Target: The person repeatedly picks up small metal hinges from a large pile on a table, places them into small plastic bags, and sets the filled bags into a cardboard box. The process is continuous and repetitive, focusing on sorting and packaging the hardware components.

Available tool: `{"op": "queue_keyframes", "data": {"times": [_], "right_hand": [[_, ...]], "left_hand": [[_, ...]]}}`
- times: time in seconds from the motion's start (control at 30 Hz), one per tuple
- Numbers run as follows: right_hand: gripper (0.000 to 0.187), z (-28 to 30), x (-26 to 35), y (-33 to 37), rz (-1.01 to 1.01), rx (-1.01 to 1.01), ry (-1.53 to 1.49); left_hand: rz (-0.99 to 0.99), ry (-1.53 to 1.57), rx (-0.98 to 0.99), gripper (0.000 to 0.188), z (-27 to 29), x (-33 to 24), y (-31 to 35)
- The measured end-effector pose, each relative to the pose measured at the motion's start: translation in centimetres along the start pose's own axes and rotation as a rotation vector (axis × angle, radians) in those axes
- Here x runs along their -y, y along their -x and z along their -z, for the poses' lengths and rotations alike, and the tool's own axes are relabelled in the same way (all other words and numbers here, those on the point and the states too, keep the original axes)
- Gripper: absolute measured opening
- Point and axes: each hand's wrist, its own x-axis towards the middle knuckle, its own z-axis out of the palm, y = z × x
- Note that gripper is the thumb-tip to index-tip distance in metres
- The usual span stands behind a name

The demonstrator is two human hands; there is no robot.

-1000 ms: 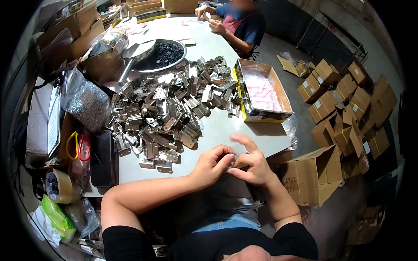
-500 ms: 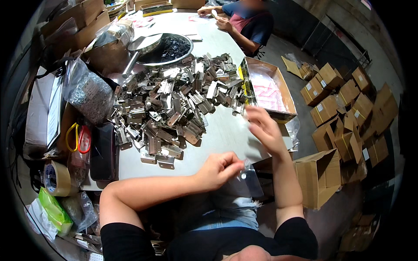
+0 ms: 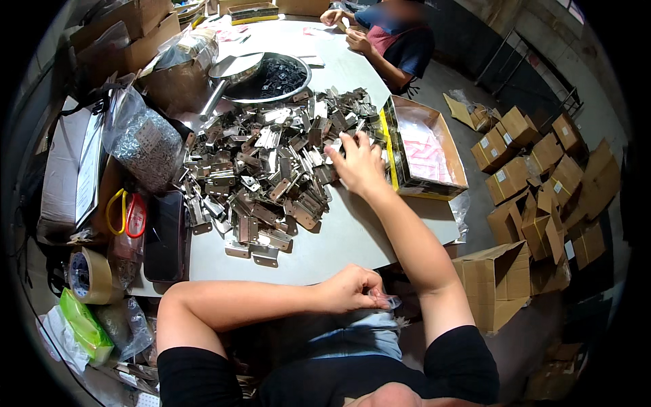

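My left hand [image 3: 351,289] is closed at the table's front edge, over my lap. A small clear plastic bag [image 3: 388,300] is pinched in its fingers, crumpled and partly hidden by them. My right hand [image 3: 359,165] reaches out over the right side of a big heap of bent metal brackets [image 3: 261,169]. Its fingers are spread, with nothing visible in them. Whether the fingertips touch the brackets I cannot tell.
An open carton of pink and clear bags [image 3: 427,152] stands right of the heap. Behind it sits a metal bowl of black parts [image 3: 278,78] with a scoop [image 3: 234,66]. Scissors [image 3: 125,214] and tape [image 3: 88,275] lie left. A co-worker [image 3: 390,41] sits far off; cartons [image 3: 515,173] fill the right floor.
My right hand has moved forward and left, from beside the carton's near corner to the heap. My left hand has lowered slightly, and the bag in it now looks more bunched.
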Motion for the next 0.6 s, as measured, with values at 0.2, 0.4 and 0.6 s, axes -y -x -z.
{"op": "queue_keyframes", "data": {"times": [0.2, 0.4, 0.6], "right_hand": [[0.067, -0.4, -2.9, 6.2, 0.379, -0.077, -0.111], [0.065, 1.9, -4.4, 11.4, 0.704, -0.132, -0.015], [0.078, 1.8, -5.7, 13.2, 0.415, 0.088, 0.171]], "left_hand": [[-0.052, -0.047, -0.087, 0.018, -0.5, 0.5, -0.1], [0.047, -0.118, -0.054, 0.021, -1.0, 0.7, 0.3], [0.072, -0.164, 0.059, 0.022, -0.6, 0.4, 0.6]]}}
